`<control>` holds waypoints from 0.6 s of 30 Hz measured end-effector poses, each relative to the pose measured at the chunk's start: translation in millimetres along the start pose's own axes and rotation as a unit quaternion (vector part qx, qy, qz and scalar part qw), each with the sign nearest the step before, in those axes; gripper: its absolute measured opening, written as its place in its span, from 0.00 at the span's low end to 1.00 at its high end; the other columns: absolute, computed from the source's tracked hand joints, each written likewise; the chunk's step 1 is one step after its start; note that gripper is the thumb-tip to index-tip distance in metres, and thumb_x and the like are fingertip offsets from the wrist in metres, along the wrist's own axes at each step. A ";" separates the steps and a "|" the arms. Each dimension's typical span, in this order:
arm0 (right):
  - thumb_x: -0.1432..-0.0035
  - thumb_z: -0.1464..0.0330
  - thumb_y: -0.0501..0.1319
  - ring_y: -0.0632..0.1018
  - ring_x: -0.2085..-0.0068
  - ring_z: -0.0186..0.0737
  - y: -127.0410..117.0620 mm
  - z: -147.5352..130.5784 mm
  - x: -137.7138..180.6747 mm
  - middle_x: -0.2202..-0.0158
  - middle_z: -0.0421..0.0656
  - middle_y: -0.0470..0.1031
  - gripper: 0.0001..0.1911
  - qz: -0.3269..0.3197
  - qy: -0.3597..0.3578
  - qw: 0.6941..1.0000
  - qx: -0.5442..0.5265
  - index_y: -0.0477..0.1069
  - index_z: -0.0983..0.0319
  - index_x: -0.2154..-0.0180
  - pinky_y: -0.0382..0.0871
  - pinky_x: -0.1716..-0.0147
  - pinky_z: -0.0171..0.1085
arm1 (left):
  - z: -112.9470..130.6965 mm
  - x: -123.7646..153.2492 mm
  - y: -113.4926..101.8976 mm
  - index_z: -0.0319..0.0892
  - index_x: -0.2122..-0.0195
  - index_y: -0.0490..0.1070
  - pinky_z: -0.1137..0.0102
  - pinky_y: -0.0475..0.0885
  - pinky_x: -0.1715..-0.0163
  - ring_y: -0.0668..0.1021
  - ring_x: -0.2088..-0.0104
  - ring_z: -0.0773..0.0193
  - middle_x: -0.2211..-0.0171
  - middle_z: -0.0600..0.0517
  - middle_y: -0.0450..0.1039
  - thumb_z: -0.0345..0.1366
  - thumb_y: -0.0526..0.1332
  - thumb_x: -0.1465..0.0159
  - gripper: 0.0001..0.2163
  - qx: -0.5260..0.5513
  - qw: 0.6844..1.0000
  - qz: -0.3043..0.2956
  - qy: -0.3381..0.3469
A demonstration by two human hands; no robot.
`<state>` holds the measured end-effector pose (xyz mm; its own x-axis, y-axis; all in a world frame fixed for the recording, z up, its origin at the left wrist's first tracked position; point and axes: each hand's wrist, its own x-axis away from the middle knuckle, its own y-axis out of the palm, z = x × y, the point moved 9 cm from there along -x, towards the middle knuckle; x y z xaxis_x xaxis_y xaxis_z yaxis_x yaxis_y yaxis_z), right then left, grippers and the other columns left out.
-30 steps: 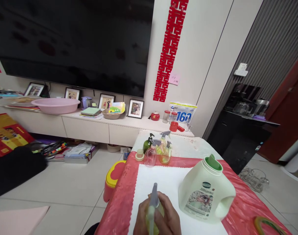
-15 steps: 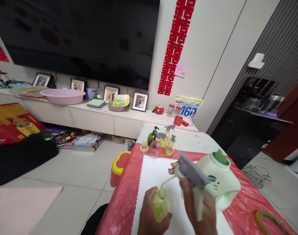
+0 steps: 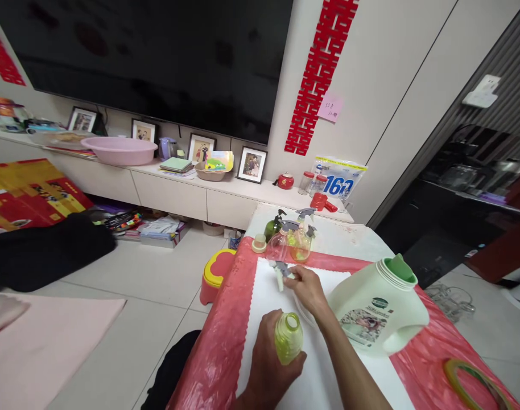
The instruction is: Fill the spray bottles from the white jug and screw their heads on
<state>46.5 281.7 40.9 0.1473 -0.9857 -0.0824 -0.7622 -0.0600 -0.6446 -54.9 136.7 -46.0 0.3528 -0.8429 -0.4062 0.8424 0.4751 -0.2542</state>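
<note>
My left hand (image 3: 271, 364) is wrapped round a yellow-green ribbed bottle (image 3: 288, 341), its mouth uncovered and tilted toward me. Further forward, my right hand (image 3: 306, 287) has its fingers closed on a grey and white spray nozzle (image 3: 280, 273), low over the white sheet (image 3: 260, 302). Part of the nozzle's tube shows beneath the forearm. To the right of my right arm stands a large pale green detergent jug (image 3: 379, 307) with its neck open and a green spout inside. Behind the nozzle are a pink spray bottle (image 3: 279, 246), an amber spray bottle (image 3: 300, 249) and a dark green pump bottle (image 3: 272, 229).
A pale cap (image 3: 259, 244) sits at the table's left edge. A roll of tape (image 3: 473, 384) lies on the red cover (image 3: 439, 341) at right. Left of the table stands a red and yellow stool (image 3: 217, 273). A low cabinet (image 3: 166, 193) runs along the wall.
My right hand has moved the spray nozzle forward and left, away from the bottle mouth and down toward the sheet. My left hand still holds the bottle. The view has shifted slightly.
</note>
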 end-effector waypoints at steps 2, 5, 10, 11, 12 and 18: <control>0.52 0.67 0.67 0.71 0.72 0.38 18.3 16.5 -2.2 0.77 0.38 0.72 0.05 -0.006 0.024 0.999 0.034 0.77 0.62 0.70 0.58 0.71 0.35 | 0.2 -0.4 -0.2 0.40 0.45 0.65 0.52 0.77 0.44 0.79 0.47 0.46 0.49 0.42 0.75 0.32 0.64 0.53 0.31 0.000 1.000 -0.001 -0.010; 0.53 0.69 0.69 0.73 0.71 0.38 34.4 31.8 -3.3 0.75 0.39 0.74 0.06 -0.011 0.041 0.997 0.067 0.77 0.62 0.69 0.58 0.70 0.35 | 0.5 -1.5 -0.2 0.40 0.45 0.64 0.50 0.77 0.45 0.80 0.48 0.46 0.50 0.41 0.75 0.32 0.64 0.54 0.31 -0.004 1.000 -0.005 -0.017; 0.54 0.73 0.69 0.76 0.68 0.39 26.9 27.1 8.0 0.69 0.43 0.78 0.10 0.010 0.012 0.997 0.071 0.78 0.63 0.65 0.67 0.66 0.35 | 0.7 -1.5 -0.5 0.40 0.45 0.63 0.49 0.78 0.48 0.80 0.49 0.44 0.50 0.40 0.75 0.33 0.65 0.53 0.32 -0.010 1.000 0.002 0.005; 0.52 0.73 0.68 0.77 0.68 0.38 18.6 19.6 15.3 0.66 0.45 0.79 0.11 0.022 -0.006 0.998 0.066 0.78 0.63 0.62 0.68 0.65 0.36 | -0.6 -0.8 -0.2 0.40 0.45 0.63 0.49 0.78 0.48 0.80 0.49 0.43 0.50 0.40 0.75 0.33 0.65 0.53 0.32 -0.012 1.000 0.006 0.009; 0.49 0.72 0.67 0.77 0.68 0.38 8.3 10.3 25.0 0.63 0.46 0.80 0.12 0.034 -0.026 0.997 0.060 0.78 0.63 0.60 0.70 0.64 0.37 | -2.2 0.1 0.4 0.40 0.44 0.63 0.48 0.78 0.48 0.80 0.49 0.43 0.50 0.40 0.75 0.34 0.65 0.52 0.31 -0.015 1.000 0.008 0.013; 0.35 0.68 0.60 0.79 0.59 0.40 -111.2 -48.0 130.3 0.58 0.45 0.79 0.09 0.259 -0.235 0.937 0.016 0.77 0.59 0.55 0.72 0.60 0.39 | -8.5 2.0 -3.5 0.40 0.43 0.63 0.49 0.78 0.48 0.79 0.48 0.44 0.48 0.39 0.73 0.38 0.67 0.49 0.31 -0.020 0.999 0.006 0.027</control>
<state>120.2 152.4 138.3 0.0300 -0.7030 -0.7105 -0.7899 0.4189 -0.4478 -60.5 135.5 -53.4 0.3400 -0.8225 -0.4559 0.8204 0.4964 -0.2837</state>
